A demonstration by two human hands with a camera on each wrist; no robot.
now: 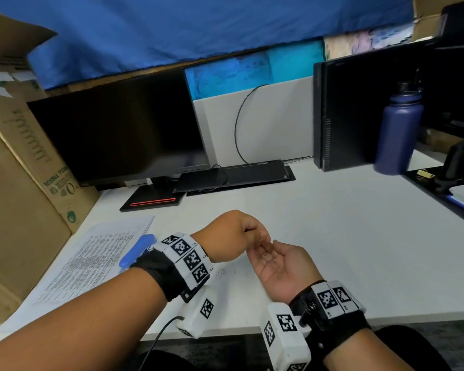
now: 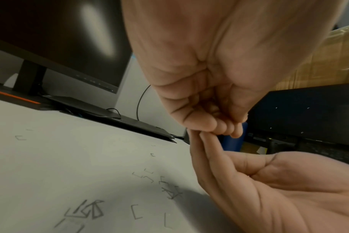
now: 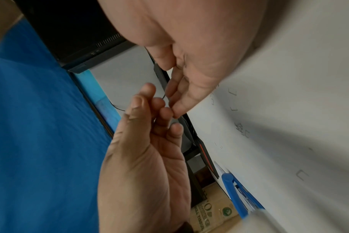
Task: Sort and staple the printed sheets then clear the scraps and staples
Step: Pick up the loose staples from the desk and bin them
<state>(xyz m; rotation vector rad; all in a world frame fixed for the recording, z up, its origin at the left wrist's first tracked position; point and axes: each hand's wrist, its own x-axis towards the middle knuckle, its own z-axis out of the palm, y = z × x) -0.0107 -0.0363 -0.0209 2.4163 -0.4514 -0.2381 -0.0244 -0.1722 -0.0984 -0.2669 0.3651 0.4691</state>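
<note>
Head view, middle of the frame: left hand (image 1: 231,234) curls, fingertips meeting the open, cupped right hand (image 1: 281,266). Clearing step, I think. Next, pick up loose staples (image 2: 135,211).

A white desk (image 1: 332,223) carries a dark monitor (image 1: 113,135) on a black stand, a flat black dock (image 1: 233,176) beside it, and a computer tower (image 1: 359,113) — blue cloth (image 1: 198,28) hangs behind, a cardboard box (image 1: 14,167) stands left.

Blue stapler (image 1: 138,250); white desk (image 1: 332,236); navy bottle (image 1: 398,132).
</note>
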